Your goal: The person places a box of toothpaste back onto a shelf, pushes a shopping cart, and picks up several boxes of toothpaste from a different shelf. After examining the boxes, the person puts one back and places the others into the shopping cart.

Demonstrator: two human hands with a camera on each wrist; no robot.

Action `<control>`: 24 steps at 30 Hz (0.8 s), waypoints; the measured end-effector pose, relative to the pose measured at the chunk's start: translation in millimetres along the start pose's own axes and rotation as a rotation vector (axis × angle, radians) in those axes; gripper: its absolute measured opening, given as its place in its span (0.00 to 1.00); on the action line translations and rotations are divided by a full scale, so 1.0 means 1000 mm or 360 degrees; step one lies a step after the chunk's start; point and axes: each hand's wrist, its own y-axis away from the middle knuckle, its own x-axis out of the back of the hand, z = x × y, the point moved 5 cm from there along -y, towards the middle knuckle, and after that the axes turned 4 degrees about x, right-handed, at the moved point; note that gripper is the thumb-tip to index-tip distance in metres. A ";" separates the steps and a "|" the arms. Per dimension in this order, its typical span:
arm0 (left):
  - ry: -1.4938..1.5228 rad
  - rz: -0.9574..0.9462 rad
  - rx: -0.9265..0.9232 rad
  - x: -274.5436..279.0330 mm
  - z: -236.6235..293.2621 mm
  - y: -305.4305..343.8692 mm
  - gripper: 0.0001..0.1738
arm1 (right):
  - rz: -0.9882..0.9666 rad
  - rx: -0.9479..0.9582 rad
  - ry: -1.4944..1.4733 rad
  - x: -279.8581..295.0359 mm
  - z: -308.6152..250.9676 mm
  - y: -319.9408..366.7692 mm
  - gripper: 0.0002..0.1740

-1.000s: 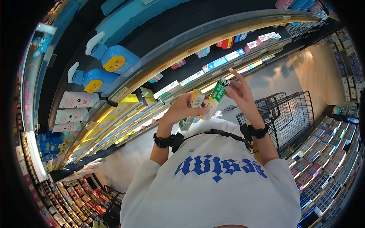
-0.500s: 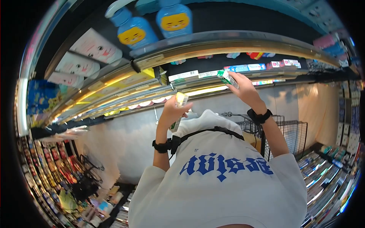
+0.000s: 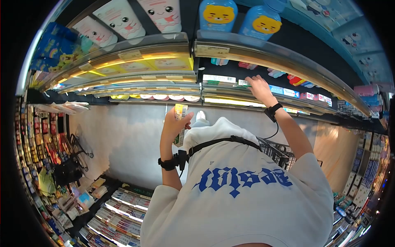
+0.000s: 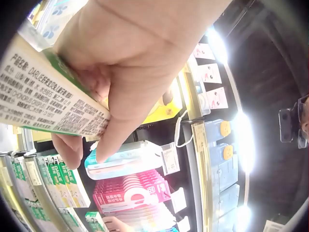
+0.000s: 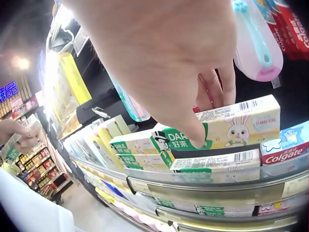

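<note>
In my left hand (image 3: 172,122) I grip a Darlie toothpaste box (image 4: 46,94), thumb across its edge, with its printed text panel facing the left wrist view. The head view shows this box's yellow end (image 3: 180,110) above the hand, in front of the body. At the shelf, my right hand (image 3: 261,89) holds another Darlie toothpaste box (image 5: 241,124), green at one end with a white rabbit on its pale side. Thumb and fingers pinch it from above. It lies right over a similar box (image 5: 222,159) behind the shelf's clear front lip.
Stacked Darlie boxes (image 5: 137,147) stand left of the held one, a Colgate box (image 5: 286,145) to its right. Packaged toothbrushes (image 5: 258,43) hang behind. Blue pump bottles (image 3: 218,16) fill the upper shelf, whose edge (image 3: 247,57) juts over the right hand. A wire cart (image 3: 277,152) stands beside the body.
My right hand has left the left hand's side and carried its toothpaste box forward to the shelf. The left hand has kept its box and lowered slightly. The head view has turned.
</note>
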 end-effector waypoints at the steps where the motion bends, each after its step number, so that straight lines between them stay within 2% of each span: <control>1: 0.0004 0.0012 0.0001 0.002 -0.001 0.001 0.19 | -0.0037 -0.0026 -0.0022 -0.003 0.000 -0.003 0.23; 8: 0.0061 0.0024 0.0039 0.008 -0.006 0.006 0.20 | 0.0016 -0.0009 -0.0039 -0.023 0.003 -0.012 0.21; 10: 0.0002 0.0024 0.0057 0.010 -0.009 0.007 0.27 | 0.0008 -0.0003 -0.0042 -0.026 0.002 -0.014 0.21; 24: -0.0048 -0.0005 0.0078 0.009 -0.004 0.009 0.26 | 0.0039 -0.0055 -0.0070 -0.029 0.002 -0.011 0.19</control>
